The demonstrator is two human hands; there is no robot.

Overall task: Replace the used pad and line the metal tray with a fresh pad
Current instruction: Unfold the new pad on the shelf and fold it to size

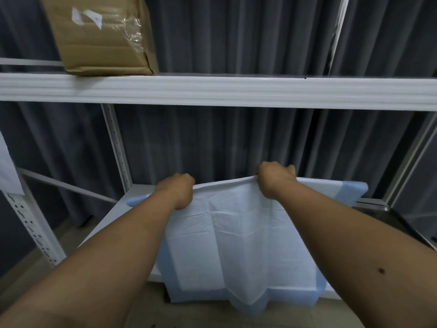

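Both fists clutch one pad's (pixel 238 235) far edge, left hand (pixel 176 191) and right hand (pixel 275 179) apart; it drapes toward the person, metal tray (pixel 387 217) right of the right hand

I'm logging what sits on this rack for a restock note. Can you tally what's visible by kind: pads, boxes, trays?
Pads: 1, the white and blue pad gripped along its top edge by the left hand and right hand
Cardboard boxes: 1, the cardboard box on the upper shelf
Metal trays: 1, the metal tray, partly in view at right
Total: 3
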